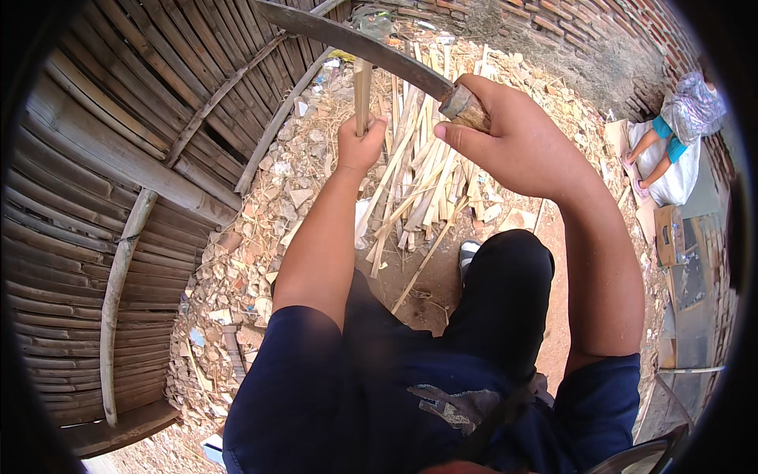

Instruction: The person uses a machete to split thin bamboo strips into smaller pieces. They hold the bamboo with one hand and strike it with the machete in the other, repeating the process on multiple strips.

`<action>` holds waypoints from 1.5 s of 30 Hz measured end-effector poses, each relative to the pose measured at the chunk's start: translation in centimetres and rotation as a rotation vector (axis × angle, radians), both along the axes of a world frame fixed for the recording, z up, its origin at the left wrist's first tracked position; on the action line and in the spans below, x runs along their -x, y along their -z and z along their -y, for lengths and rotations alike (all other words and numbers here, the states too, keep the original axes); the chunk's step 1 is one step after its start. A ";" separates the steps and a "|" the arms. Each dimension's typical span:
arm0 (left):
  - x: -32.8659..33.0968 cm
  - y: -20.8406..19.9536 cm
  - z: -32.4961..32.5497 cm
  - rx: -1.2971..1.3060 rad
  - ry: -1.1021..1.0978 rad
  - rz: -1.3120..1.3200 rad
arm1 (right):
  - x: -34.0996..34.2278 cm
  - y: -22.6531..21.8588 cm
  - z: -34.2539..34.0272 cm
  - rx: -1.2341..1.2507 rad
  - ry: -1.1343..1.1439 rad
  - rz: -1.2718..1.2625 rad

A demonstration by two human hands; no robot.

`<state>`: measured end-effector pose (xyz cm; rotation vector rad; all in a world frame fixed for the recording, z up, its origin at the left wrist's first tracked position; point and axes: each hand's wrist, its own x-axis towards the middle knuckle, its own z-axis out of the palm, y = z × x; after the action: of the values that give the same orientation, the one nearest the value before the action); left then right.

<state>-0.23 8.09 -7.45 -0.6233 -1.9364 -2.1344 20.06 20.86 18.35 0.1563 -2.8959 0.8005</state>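
Observation:
My right hand (517, 134) is closed round the wooden handle of a machete (371, 49). The long dark blade reaches up and to the left, across the top of the view. In my left hand (361, 144) a bamboo strip (362, 91) stands upright, gripped near its lower end. Its upper end meets or passes just behind the blade; I cannot tell whether they touch. Beyond and below both hands lies a loose heap of pale split bamboo strips (426, 178) on the ground.
A bamboo slat wall (95, 189) rises on the left, with rubble (237, 268) along its foot. A brick wall (584, 28) curves round the far right. Near it another person (671, 126) is by a white sack (675, 178), with a cardboard box (671, 235) close by.

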 end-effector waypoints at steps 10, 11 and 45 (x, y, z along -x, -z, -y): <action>-2.4 -5.0 0.1 0.120 0.095 0.050 | -2.1 -4.0 -2.4 -0.040 0.087 -0.065; -2.5 -5.5 0.4 0.133 0.095 0.037 | -2.2 -4.4 -2.5 -0.010 0.089 -0.062; -3.7 -5.5 10.4 -0.146 -0.309 0.066 | -0.1 -1.1 -3.4 0.198 0.171 -0.153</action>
<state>3.46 -2.27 -1.92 -0.2123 -1.7527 -2.0949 20.11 24.24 19.44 -0.0480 -2.6262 0.9894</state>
